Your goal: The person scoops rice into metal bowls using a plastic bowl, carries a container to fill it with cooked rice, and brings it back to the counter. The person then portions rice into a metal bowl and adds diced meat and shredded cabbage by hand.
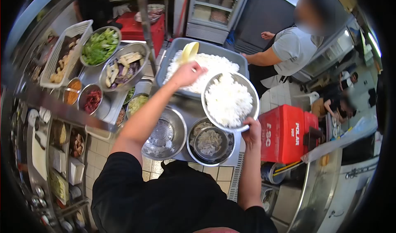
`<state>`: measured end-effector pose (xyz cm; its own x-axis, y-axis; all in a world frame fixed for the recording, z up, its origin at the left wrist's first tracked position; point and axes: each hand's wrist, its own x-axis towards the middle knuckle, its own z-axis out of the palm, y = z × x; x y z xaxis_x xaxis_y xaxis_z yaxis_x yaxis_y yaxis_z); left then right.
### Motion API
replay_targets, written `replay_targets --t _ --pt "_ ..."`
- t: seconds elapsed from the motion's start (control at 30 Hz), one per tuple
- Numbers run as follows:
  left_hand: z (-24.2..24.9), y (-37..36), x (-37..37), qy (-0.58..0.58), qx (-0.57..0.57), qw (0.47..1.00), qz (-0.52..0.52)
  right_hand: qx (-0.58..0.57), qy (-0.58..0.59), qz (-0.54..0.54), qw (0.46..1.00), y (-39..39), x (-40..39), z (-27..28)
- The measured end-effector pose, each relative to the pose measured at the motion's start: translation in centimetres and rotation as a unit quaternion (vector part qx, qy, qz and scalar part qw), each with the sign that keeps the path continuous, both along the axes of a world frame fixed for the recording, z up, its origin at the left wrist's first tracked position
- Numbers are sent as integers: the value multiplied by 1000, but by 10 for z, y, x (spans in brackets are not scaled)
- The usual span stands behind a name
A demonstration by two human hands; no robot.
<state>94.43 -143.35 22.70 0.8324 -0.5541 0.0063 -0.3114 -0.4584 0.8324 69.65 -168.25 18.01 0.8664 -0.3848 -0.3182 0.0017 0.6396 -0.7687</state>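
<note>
My right hand (pixel 252 132) grips the lower right rim of a round metal bowl (pixel 256 103), which is tilted toward me and heaped with white cooked rice (pixel 228 99). My left hand (pixel 189 74) is closed over a large grey tub (pixel 164 64) of white rice. Just beyond its knuckles a pale yellow scoop (pixel 189 51) stands tipped against the rice; the fingers hide where it is held. Below the bowl sits a metal pot (pixel 232 144) with a smaller bowl of pale food (pixel 209 142) inside. Beside it is a perforated metal colander (pixel 167 130) with rice bits.
At the left are bowls of green leaves (pixel 100 46), sliced eggplant (pixel 126 70) and red strips (pixel 90 101), plus a white basket (pixel 49 78). A red cooler box (pixel 282 134) stands right. A co-worker (pixel 295 47) stands by the tub's far right corner.
</note>
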Motion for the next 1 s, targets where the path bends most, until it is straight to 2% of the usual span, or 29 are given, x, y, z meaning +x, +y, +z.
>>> replay_targets --t 0.03,0.1,0.23,0.33,0.43,0.47,0.7,0.73,0.83,0.87,0.93,1.0 --pt "-4 9 -21 40 -54 996 -52 -5 2 1 1000 8 -19 13" --pt "9 37 -83 260 -138 950 -102 -25 24 27 999 30 -59 45" --pt "19 116 -195 369 -241 893 -86 -105 21 92 990 86 -129 85" --pt "1 181 -275 431 -289 855 -3 -101 5 190 977 133 -160 81" --pt "17 264 -348 421 -231 873 84 -76 -12 287 955 192 -177 70" --pt "15 290 -366 421 -243 865 122 -71 -13 310 948 211 -177 63" --pt "-23 448 -433 391 -351 781 337 -29 22 471 881 374 -138 54" --pt "-23 473 -439 389 -368 766 355 -8 -9 532 846 389 -125 53" --pt "-45 560 -456 353 -392 730 435 -10 -17 603 797 463 -108 68" --pt "-49 587 -462 330 -406 710 472 -47 13 581 812 488 -103 57" --pt "-47 650 -473 297 -417 671 536 -103 41 622 775 529 -86 20" --pt "-76 731 -478 273 -425 649 568 -165 102 623 758 566 -79 -37"
